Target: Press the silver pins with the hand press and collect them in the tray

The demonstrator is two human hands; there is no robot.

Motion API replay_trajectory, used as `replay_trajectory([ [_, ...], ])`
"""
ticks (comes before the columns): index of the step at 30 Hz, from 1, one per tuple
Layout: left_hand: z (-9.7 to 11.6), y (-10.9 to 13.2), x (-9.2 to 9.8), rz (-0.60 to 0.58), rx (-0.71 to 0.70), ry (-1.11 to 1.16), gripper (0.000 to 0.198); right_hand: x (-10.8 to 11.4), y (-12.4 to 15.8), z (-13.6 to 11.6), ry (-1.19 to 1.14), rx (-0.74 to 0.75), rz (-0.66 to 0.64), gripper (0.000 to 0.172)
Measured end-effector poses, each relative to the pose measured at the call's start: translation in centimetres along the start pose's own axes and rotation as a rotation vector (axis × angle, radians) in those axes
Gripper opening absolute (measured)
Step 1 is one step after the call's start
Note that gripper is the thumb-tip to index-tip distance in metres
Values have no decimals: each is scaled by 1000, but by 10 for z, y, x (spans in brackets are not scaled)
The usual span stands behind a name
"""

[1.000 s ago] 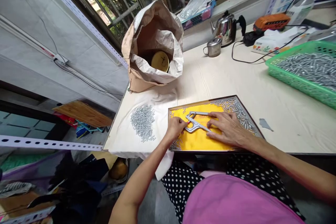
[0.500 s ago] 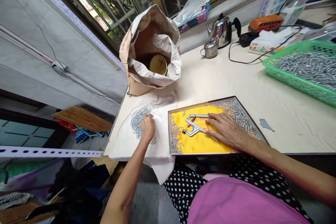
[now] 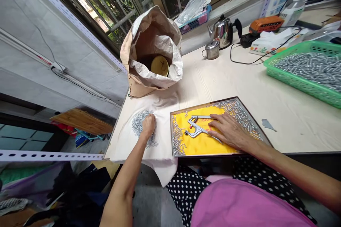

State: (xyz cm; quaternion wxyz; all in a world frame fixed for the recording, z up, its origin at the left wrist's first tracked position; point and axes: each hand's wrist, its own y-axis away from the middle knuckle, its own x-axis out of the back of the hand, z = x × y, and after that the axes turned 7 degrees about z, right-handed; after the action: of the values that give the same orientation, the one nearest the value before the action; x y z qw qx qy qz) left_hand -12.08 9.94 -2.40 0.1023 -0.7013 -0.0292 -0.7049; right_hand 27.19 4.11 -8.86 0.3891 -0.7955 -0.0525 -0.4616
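A shallow framed tray (image 3: 176,113) with a yellow floor lies at the table's front edge, small metal pins along its left and far sides. Silver hand pliers (image 3: 195,127) rest in it. My right hand (image 3: 229,131) lies on the plier handles with its fingers curled over them. Left of the tray, a heap of small metal pins (image 3: 138,124) sits on a white cloth (image 3: 162,156). My left hand (image 3: 148,125) is down on that heap, fingers bunched together; what they pinch is hidden.
A brown paper sack (image 3: 151,49) with a yellow cup (image 3: 160,65) inside stands behind the cloth. A green basket (image 3: 293,78) full of metal pins sits at the right. A kettle (image 3: 223,32), a small steel mug (image 3: 212,49) and a black cable (image 3: 247,60) lie farther back.
My left hand left the pliers in the tray and moved left onto the pin heap on the cloth. My right hand stayed on the plier handles.
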Motion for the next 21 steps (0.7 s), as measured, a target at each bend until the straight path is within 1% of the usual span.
replay_trajectory([
  [4, -10, -6, 10, 56, 74, 95, 24, -2, 1, 1, -4, 0, -15, 40],
  [6, -17, -4, 16, 71, 110, 138, 30, -4, 3, 3, 4, -4, -29, 41],
  [9, -25, 9, 21, 46, 123, 195, 37, -5, 4, 4, 8, -18, -47, 42],
  [11, -27, 22, 21, 6, 105, 222, 32, -6, 5, 5, 2, -21, -56, 42],
  [14, -22, 37, 16, -40, 75, 238, 20, -5, 4, 5, 2, -18, -71, 44],
  [16, -17, 42, 11, -56, 70, 226, 17, -5, 3, 6, 9, -14, -79, 44],
  [21, -4, 41, 5, -100, 98, 138, 17, -4, 3, 5, 24, 1, -73, 42],
])
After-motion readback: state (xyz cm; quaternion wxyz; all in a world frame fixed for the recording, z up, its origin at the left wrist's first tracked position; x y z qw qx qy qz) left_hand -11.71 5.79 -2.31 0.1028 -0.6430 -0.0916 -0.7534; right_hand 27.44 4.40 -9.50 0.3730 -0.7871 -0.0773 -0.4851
